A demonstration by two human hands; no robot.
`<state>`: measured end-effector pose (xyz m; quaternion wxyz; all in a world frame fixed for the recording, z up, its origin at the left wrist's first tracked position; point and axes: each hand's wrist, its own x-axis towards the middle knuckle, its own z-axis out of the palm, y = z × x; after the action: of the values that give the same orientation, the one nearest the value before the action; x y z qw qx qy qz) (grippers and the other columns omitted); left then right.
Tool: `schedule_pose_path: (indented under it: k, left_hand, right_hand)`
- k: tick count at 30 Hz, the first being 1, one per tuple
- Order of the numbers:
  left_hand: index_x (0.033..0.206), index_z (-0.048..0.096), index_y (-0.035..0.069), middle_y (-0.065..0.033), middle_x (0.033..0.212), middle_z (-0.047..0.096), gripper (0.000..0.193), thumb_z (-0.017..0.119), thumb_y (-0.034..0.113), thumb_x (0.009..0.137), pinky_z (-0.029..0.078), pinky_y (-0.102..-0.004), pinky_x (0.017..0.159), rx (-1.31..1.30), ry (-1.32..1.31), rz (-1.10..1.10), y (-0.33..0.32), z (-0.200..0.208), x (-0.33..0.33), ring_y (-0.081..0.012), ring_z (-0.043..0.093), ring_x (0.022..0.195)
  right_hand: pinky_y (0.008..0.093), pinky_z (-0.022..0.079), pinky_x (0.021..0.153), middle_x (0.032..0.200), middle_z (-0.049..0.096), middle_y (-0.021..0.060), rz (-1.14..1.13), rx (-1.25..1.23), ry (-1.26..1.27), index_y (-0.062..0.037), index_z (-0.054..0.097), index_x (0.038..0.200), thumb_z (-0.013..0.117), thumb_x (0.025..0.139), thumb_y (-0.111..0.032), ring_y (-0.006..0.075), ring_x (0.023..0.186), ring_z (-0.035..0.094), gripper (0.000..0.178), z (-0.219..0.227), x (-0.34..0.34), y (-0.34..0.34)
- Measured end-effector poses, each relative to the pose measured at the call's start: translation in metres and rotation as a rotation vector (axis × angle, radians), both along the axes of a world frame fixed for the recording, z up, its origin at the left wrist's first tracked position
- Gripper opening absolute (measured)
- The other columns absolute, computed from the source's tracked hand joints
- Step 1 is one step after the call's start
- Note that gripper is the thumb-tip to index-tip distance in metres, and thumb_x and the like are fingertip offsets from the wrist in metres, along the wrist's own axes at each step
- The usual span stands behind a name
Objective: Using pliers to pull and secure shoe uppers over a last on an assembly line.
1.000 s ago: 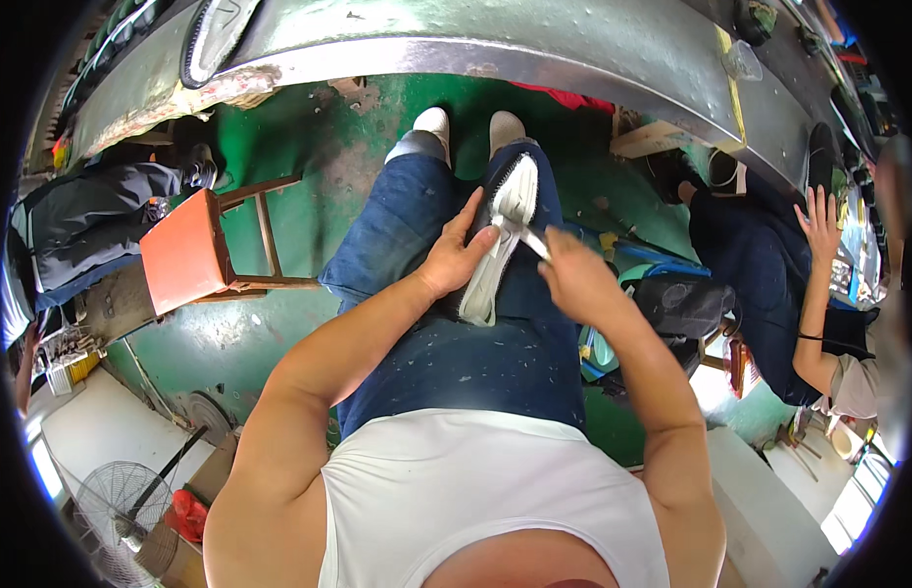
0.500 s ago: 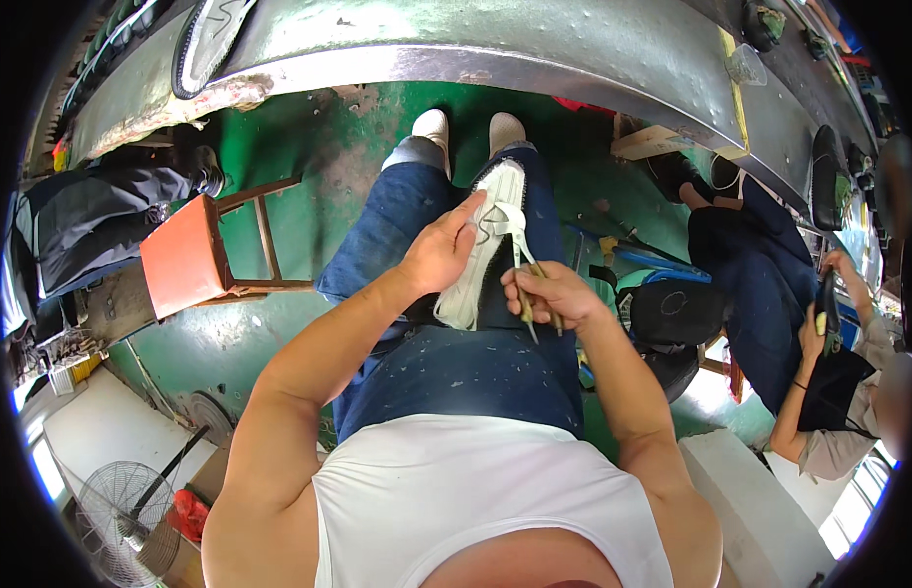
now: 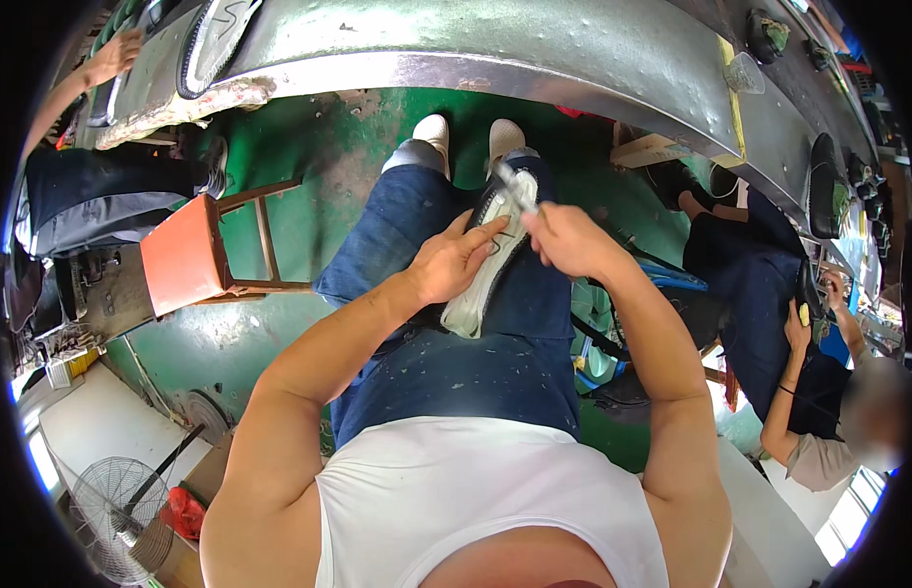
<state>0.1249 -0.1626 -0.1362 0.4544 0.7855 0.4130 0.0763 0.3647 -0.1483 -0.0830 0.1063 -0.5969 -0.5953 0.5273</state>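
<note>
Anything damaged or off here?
Yes: the grey metal workbench looks ragged and crusted along its near-left edge, unlike the smoother middle. The green floor has worn-looking patches, and pale flecks dot the dark blue lap cloth.

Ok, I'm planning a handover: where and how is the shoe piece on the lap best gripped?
Probably pinch the shoe piece across its near end, from the torso side: it lies lengthwise, and that end is uncovered, with the left hand and right hand farther up.

Shoe (image 3: 489, 271) on the lap (image 3: 456, 372)
</note>
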Motion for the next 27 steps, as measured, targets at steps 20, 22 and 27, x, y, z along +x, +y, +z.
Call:
schedule_pose_path:
  k: [20, 22, 27]
  left_hand:
    - [0.152, 0.03, -0.002, -0.0161, 0.141, 0.054, 0.078, 0.074, 0.017, 0.091, 0.046, -0.036, 0.105, -0.838, -0.352, 0.347, 0.022, -0.007, -0.008, -0.0218, 0.053, 0.127]
    - [0.153, 0.028, -0.002, -0.0178, 0.142, 0.053, 0.083, 0.076, 0.019, 0.09, 0.044, -0.0361, 0.108, -0.692, -0.266, 0.36, 0.014, -0.033, -0.005, -0.0235, 0.051, 0.13]
    - [0.155, 0.028, 0.003, -0.0198, 0.142, 0.054, 0.088, 0.076, 0.033, 0.089, 0.039, -0.0356, 0.111, -0.65, -0.197, 0.32, 0.0, -0.011, -0.002, -0.0269, 0.051, 0.132]
  right_hand:
    - [0.048, 0.052, 0.074, 0.085, 0.069, 0.0243, 0.482, -0.006, -0.144, 0.0039, 0.061, 0.099, 0.062, 0.095, -0.026, 0.0412, 0.083, 0.068, 0.03, 0.028, -0.016, -0.087]
    - [0.052, 0.052, 0.077, 0.091, 0.067, 0.0248, 0.502, 0.105, -0.271, 0.0042, 0.058, 0.104, 0.063, 0.094, -0.027, 0.0439, 0.086, 0.066, 0.033, 0.025, -0.03, -0.094]
    - [0.0503, 0.053, 0.074, 0.092, 0.068, 0.0214, 0.539, 0.206, -0.369, 0.0007, 0.06, 0.099, 0.066, 0.093, -0.03, 0.0413, 0.084, 0.067, 0.032, 0.024, -0.031, -0.108]
